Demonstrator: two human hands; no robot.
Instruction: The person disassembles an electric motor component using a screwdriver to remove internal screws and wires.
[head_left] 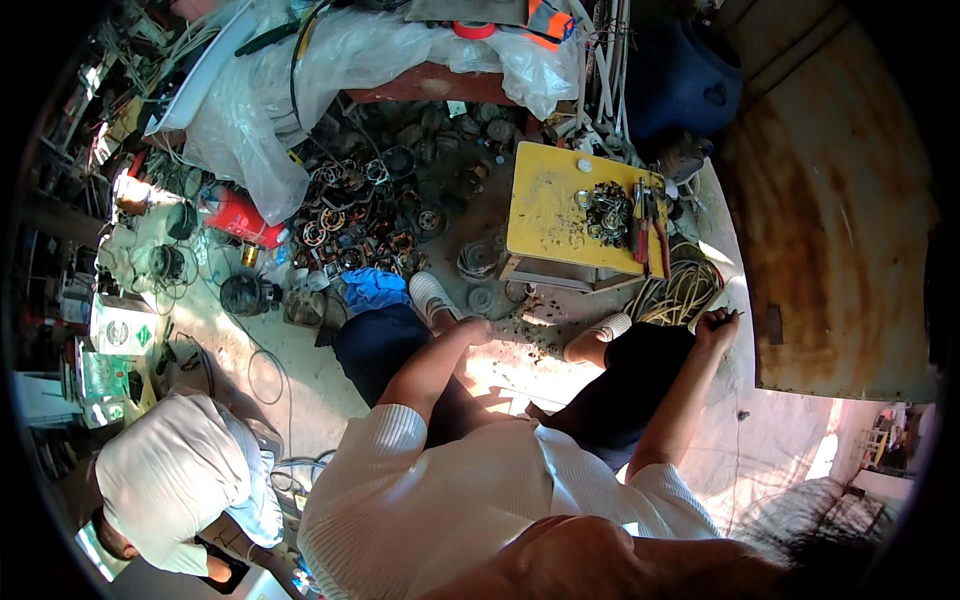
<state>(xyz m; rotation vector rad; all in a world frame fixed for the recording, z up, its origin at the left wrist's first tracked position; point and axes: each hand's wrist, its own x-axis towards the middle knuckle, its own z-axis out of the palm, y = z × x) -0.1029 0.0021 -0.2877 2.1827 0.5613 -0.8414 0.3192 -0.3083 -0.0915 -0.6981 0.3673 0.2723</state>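
Observation:
I sit with my legs apart. My left hand (476,331) hangs beside my left knee, foreshortened, its fingers curled from sight, and I see nothing in it. Out to the right, past my right knee, my right hand (714,328) is closed, with a small dark thin thing (738,314) poking from it, too small to name. Ahead of me stands a low yellow-topped stool (545,190). On it lie a pile of small metal parts (608,212), several hand tools with red handles (657,235) and a small white cap (584,165).
A coil of hose or cable (680,290) lies beside the stool. Scattered motor parts (340,215), a blue cloth (374,290) and a red cylinder (240,215) cover the floor ahead. A blue barrel (690,80) and a rusty metal panel (830,230) stand right. Another person (175,470) bends at lower left.

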